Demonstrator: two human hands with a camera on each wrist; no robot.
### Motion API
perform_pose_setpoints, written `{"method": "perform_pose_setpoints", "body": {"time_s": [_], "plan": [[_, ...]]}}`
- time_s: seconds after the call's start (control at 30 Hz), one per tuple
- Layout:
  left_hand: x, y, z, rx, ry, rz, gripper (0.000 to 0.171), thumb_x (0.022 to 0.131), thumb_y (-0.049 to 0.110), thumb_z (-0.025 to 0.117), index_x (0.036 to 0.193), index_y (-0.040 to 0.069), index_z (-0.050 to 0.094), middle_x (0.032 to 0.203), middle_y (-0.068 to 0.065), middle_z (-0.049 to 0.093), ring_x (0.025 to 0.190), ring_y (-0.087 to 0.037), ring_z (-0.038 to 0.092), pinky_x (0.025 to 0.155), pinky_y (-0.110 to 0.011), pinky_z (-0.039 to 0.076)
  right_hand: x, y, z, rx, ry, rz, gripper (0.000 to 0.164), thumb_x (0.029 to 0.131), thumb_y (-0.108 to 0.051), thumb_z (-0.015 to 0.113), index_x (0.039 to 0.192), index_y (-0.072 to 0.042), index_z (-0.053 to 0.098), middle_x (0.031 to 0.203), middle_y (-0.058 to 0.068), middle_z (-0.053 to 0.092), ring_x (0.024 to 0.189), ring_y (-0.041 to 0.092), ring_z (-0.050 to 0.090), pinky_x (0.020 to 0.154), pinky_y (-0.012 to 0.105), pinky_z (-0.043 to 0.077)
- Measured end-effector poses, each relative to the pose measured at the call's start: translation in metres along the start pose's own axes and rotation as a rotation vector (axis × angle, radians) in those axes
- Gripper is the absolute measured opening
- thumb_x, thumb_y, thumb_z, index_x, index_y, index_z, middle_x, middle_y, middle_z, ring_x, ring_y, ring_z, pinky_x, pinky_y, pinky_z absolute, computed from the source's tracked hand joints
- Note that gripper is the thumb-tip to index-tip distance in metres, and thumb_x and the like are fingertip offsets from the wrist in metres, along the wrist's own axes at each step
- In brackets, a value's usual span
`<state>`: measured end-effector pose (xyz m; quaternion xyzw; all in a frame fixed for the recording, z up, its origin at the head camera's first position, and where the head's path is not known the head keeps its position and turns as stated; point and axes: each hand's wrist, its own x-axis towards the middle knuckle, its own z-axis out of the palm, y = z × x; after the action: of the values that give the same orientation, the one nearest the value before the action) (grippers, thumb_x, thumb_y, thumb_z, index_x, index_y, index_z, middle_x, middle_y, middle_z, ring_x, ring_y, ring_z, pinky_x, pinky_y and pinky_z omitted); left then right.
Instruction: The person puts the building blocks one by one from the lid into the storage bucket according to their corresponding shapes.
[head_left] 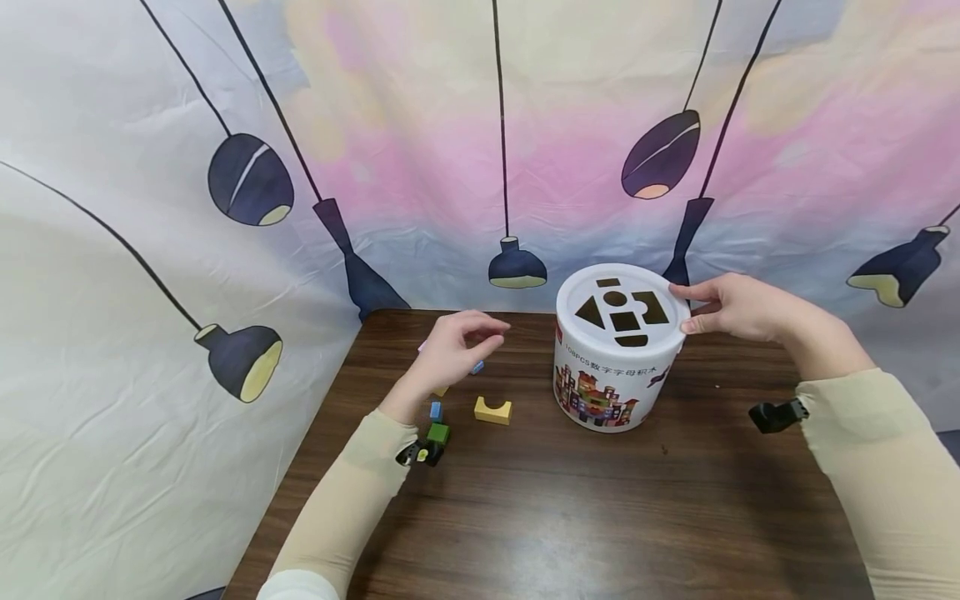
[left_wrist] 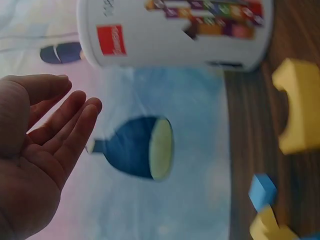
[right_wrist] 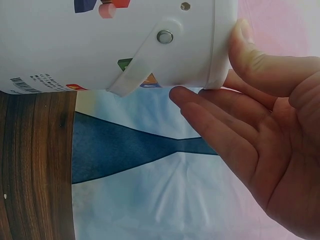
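Observation:
A white block bucket (head_left: 600,358) stands upright on the table, its white lid (head_left: 581,287) on top with several shaped holes. My right hand (head_left: 738,308) grips the lid's rim at the right. In the right wrist view, the thumb (right_wrist: 272,70) presses the lid edge while the fingers lie against the far side. My left hand (head_left: 457,350) hovers left of the bucket, holding nothing, fingers loosely bent. Below and near it lie a yellow arch block (head_left: 492,411), a green block (head_left: 438,433) and a blue block (head_left: 436,411). Another blue block (head_left: 477,367) shows partly behind the hand.
The dark wooden table (head_left: 555,508) ends at a hanging cloth (head_left: 427,208) printed with lamps. A white carry handle (right_wrist: 132,75) hangs on the bucket's side. Part of a yellow block (left_wrist: 267,225) lies by the blue one in the left wrist view.

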<state>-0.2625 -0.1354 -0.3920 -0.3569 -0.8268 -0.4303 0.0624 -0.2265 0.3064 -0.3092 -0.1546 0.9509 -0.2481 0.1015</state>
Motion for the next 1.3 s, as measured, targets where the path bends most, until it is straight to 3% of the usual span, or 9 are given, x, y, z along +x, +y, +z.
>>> {"method": "perform_pose_setpoints", "body": {"time_s": [0.3,0.47,0.57,0.87,1.1,1.3], "plan": [[-0.033,-0.041,-0.017,0.032,0.017,-0.109,0.021,0.101,0.008,0.076,0.121,0.011,0.082,0.114,-0.008,0.076,0.095,-0.014,0.071,0.084,-0.034,0.062,0.000,0.002,0.000,0.001,0.001,-0.002,0.074,0.098,-0.026,0.082,0.157,0.000,0.047,0.148,0.031,0.056,0.146,0.056,0.039,0.113,0.073,0.037],[-0.049,-0.058,-0.019,0.051,0.004,-0.175,0.021,0.100,0.008,0.078,0.121,0.008,0.081,0.112,-0.007,0.077,0.094,-0.016,0.071,0.082,-0.038,0.062,0.000,0.001,0.001,0.002,0.003,-0.007,0.073,0.098,-0.025,0.081,0.157,0.001,0.047,0.147,0.031,0.057,0.145,0.056,0.040,0.113,0.073,0.037],[-0.056,-0.066,-0.017,0.056,-0.020,-0.181,0.022,0.099,0.008,0.079,0.120,0.007,0.081,0.110,-0.005,0.076,0.095,-0.016,0.070,0.083,-0.041,0.062,0.000,0.000,0.001,0.007,0.002,0.000,0.073,0.098,-0.025,0.081,0.158,0.000,0.046,0.147,0.031,0.057,0.145,0.056,0.040,0.113,0.073,0.037],[-0.066,-0.077,0.001,0.012,-0.210,-0.179,0.035,0.097,0.007,0.081,0.130,-0.001,0.075,0.126,-0.019,0.073,0.116,-0.038,0.070,0.097,-0.055,0.059,0.000,0.001,0.001,0.012,0.009,-0.001,0.073,0.099,-0.025,0.080,0.158,0.000,0.047,0.147,0.031,0.057,0.145,0.055,0.041,0.113,0.072,0.037],[-0.063,-0.079,0.009,0.120,-0.314,-0.161,0.040,0.095,0.005,0.083,0.133,0.002,0.074,0.131,-0.009,0.074,0.122,-0.028,0.068,0.102,-0.050,0.057,0.000,0.002,0.002,0.029,0.009,0.005,0.073,0.099,-0.025,0.080,0.158,0.000,0.046,0.148,0.031,0.056,0.147,0.055,0.039,0.114,0.072,0.037],[-0.058,-0.078,0.013,0.180,-0.425,-0.147,0.043,0.096,-0.006,0.076,0.138,0.004,0.072,0.138,-0.009,0.070,0.132,-0.028,0.064,0.108,-0.047,0.053,-0.001,0.001,0.002,0.030,0.010,0.004,0.072,0.099,-0.025,0.080,0.158,0.001,0.047,0.147,0.031,0.056,0.147,0.055,0.039,0.114,0.072,0.036]]}}
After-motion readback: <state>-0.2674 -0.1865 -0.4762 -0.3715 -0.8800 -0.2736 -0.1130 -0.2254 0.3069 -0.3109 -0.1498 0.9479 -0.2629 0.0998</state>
